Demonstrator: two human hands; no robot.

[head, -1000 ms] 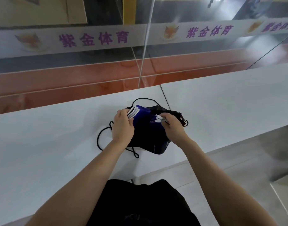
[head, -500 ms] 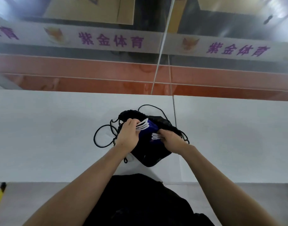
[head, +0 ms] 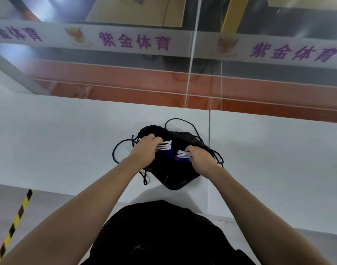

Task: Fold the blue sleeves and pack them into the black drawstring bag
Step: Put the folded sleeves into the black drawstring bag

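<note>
Where two white tables (head: 58, 134) meet at a thin seam, a black drawstring bag (head: 175, 175) lies flat near the near edge, just left of that seam. The bag is dark and slightly glossy, roughly square with one rounded corner pointing toward the person, and its gathered mouth bunches up at the far left. Thin black cords (head: 118, 152) loop out from the mouth onto the table, one loop to the left, another arching over the far side, and a short end trailing near the left forearm.

On top of the bag, at its open mouth, sit the blue sleeves (head: 168, 154), folded into a compact deep blue bundle with white striped bands showing at two ends. How far the bundle is inside the bag cannot be told.

The left hand (head: 144, 153) is closed over the left end of the sleeves, its fingers curled beside the white stripes. The right hand (head: 200, 159) grips the right end, fingers pinched on the other set of white stripes, resting against the bag's right edge.
</note>
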